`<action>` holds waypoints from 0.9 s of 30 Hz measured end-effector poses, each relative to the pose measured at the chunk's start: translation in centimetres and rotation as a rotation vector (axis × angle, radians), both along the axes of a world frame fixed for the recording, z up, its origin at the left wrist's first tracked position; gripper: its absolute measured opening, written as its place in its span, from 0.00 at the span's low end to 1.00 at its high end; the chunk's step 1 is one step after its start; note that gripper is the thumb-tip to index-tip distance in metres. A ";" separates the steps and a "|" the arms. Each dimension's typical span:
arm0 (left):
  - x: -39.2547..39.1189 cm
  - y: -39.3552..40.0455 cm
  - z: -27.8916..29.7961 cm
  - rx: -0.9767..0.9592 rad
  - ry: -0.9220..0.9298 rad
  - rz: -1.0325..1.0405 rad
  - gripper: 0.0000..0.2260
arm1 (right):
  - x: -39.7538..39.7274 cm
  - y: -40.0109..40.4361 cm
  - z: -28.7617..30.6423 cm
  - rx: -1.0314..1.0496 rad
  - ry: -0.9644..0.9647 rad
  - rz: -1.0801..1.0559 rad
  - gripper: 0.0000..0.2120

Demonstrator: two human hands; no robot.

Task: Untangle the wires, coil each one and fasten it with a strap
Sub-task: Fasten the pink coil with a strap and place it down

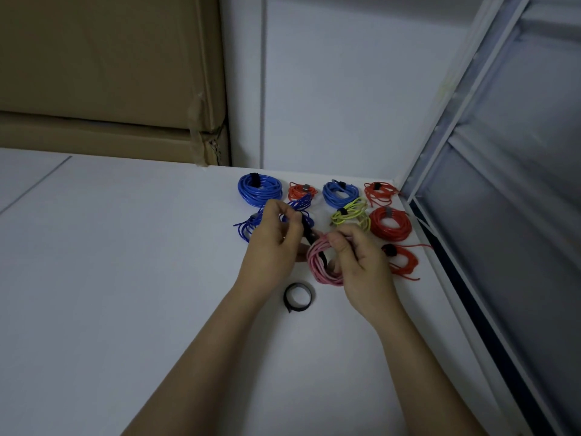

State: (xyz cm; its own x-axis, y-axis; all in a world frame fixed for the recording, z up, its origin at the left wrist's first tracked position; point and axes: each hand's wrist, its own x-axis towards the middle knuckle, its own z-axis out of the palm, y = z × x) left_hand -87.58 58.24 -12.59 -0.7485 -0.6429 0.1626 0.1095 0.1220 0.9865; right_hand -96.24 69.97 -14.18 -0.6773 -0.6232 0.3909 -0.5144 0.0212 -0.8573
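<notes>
Right hand [358, 262] curled round a pink coil of wire [322, 265], fingers closed on its upper side, the coil held just above the white table [125, 262]. Left hand [276, 243] raised beside it, fingertips narrowed to a pinch on a black strap [309, 237] that runs down from the pinch and across the pink coil. Behind the left fingers, partly hidden by them — a loose dark blue bundle of wire [248, 226], spread on the table. Beyond both sets of fingers, along the far edge, a row of strapped coils: a big blue coil [259, 190], a small orange coil [301, 191], a lighter blue coil [340, 193], a red coil [380, 191]. Just past the right fingers, a yellow coil [350, 215]; to the right of that, a round red coil [390, 223]; right of the right hand, another red bundle [404, 262]. Nearer than the fingers, between the two wrists — a spare black strap loop [298, 296] lying flat on the table.
</notes>
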 end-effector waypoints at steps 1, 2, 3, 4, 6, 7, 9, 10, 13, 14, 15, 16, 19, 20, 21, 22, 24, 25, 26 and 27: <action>0.0 0.0 0.0 -0.025 -0.002 0.016 0.06 | 0.0 0.0 -0.1 0.027 0.028 0.004 0.08; 0.1 0.0 -0.1 -0.049 0.001 0.027 0.06 | 0.1 0.1 -0.2 0.057 0.057 0.007 0.07; 0.1 -0.1 -0.1 -0.066 0.005 0.034 0.06 | 0.1 0.1 -0.2 0.081 0.078 0.010 0.08; 0.2 -0.1 -0.1 -0.068 0.011 0.040 0.06 | 0.2 0.1 -0.2 0.095 0.083 0.014 0.08; 0.2 -0.2 0.0 -0.024 0.036 0.045 0.06 | 0.4 0.0 -0.1 0.099 0.045 0.022 0.07; 0.2 -0.3 0.0 0.002 0.042 0.044 0.06 | 0.4 0.0 -0.1 0.095 0.018 0.023 0.06; 0.2 -0.4 0.0 0.030 0.029 0.047 0.06 | 0.5 0.0 -0.1 0.083 -0.043 0.031 0.07; 0.2 -0.4 -0.1 0.047 0.018 0.046 0.05 | 0.5 0.1 -0.1 0.079 -0.073 0.040 0.07; 0.3 -0.3 -0.1 0.116 -0.022 -0.008 0.05 | 0.6 0.3 -0.1 0.059 -0.113 0.040 0.09; 0.4 -0.2 -0.1 0.137 -0.031 -0.040 0.05 | 0.6 0.3 -0.1 0.045 -0.119 0.033 0.09; 0.4 -0.2 -0.1 0.162 -0.034 -0.067 0.05 | 0.7 0.2 0.0 0.026 -0.129 0.028 0.10; 0.4 -0.1 -0.1 0.189 -0.031 -0.085 0.04 | 0.7 0.2 0.1 0.005 -0.144 0.025 0.11; 0.3 0.0 0.1 0.244 -0.012 -0.132 0.03 | 0.6 0.1 0.2 -0.051 -0.161 -0.011 0.11; 0.4 0.0 0.2 0.261 -0.001 -0.159 0.05 | 0.5 0.0 0.1 -0.062 -0.158 -0.029 0.11; 0.4 0.0 0.2 0.283 0.009 -0.190 0.07 | 0.5 0.0 0.0 -0.072 -0.156 -0.047 0.11; 0.5 0.0 0.2 0.309 0.017 -0.223 0.09 | 0.5 0.0 -0.1 -0.085 -0.157 -0.065 0.11; 0.6 0.0 0.2 0.365 0.030 -0.279 0.12 | 0.4 0.0 -0.2 -0.117 -0.166 -0.088 0.11; 0.6 0.0 0.2 0.380 0.036 -0.297 0.13 | 0.3 0.0 -0.2 -0.132 -0.173 -0.093 0.11; 0.6 0.1 0.1 0.384 0.039 -0.303 0.14 | 0.3 0.0 -0.3 -0.140 -0.187 -0.095 0.11; 0.6 0.1 0.1 0.378 0.040 -0.297 0.13 | 0.3 0.0 -0.4 -0.143 -0.206 -0.094 0.10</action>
State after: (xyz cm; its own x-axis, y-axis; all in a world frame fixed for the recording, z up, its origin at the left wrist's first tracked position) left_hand -87.01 58.36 -12.54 -0.9067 -0.4217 -0.0084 0.1243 -0.2863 0.9500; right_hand -95.94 69.96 -14.55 -0.8042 -0.5020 0.3183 -0.3303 -0.0678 -0.9415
